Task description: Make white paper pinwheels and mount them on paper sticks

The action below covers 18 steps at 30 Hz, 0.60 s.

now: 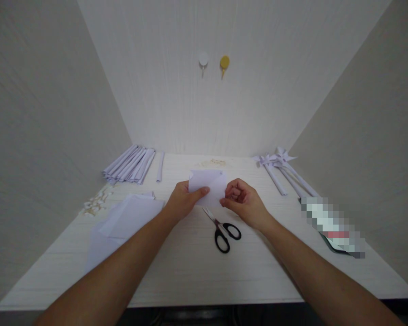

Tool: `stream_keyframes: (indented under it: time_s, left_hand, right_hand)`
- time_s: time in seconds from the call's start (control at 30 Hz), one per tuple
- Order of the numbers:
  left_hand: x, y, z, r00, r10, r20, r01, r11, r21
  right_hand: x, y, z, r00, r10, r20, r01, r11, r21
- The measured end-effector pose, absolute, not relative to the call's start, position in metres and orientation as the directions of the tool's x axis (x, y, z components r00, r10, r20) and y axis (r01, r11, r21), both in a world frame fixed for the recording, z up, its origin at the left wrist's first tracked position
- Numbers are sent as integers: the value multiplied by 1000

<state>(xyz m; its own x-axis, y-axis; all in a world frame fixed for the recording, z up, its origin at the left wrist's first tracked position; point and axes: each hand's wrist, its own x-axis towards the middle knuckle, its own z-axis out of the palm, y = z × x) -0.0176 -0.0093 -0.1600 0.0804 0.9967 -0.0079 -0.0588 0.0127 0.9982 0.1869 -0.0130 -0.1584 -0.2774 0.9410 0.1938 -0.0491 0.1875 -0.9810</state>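
Both hands' (182, 199) grip hides the folded paper's (209, 183) lower edge.

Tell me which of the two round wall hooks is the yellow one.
The yellow hook is the right-hand one of the pair on the back wall. The one just to its left is white and nearly blends into the wall.

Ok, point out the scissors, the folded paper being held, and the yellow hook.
scissors (222, 228): head view, on the pivot below the blades.
folded paper (211, 182): head view, bare middle between both hands.
yellow hook (225, 61): head view, round disc.
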Motion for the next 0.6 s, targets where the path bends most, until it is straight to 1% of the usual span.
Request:
stream_keyframes:
  time_s: [0.33, 0.6]
  left_hand:
    - [-17, -13, -157, 74, 997, -14, -31, 17, 999]
    - [-16, -12, -157, 56, 998, -4, -25, 5, 1000]
  right_hand:
    - [187, -15, -156, -295, 938, 180, -50, 173, -984]
    - [187, -14, -156, -289, 935, 205, -21, 208, -978]
